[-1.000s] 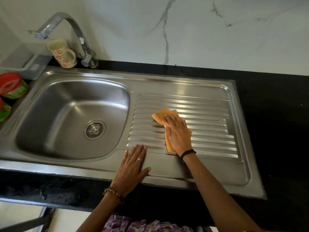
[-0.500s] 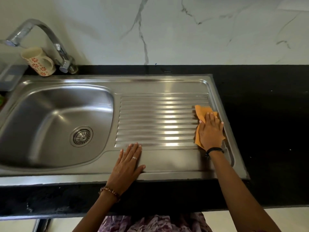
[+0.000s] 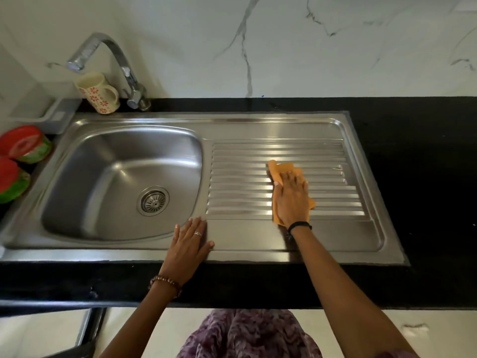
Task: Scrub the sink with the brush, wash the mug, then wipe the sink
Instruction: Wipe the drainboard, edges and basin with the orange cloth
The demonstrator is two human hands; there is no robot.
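Floral mug (image 3: 98, 94) stands upright on the bench behind the basin, beside the tap (image 3: 124, 71). Left hand (image 3: 189, 248) flat, holding nothing, braced on the sink's (image 3: 258, 124) front rim. Right hand (image 3: 291, 198) flat, pressing the orange cloth (image 3: 280, 167) mid-drainboard, back from the right edge half a second ago. Wiping step; next stroke likely continues leftward.
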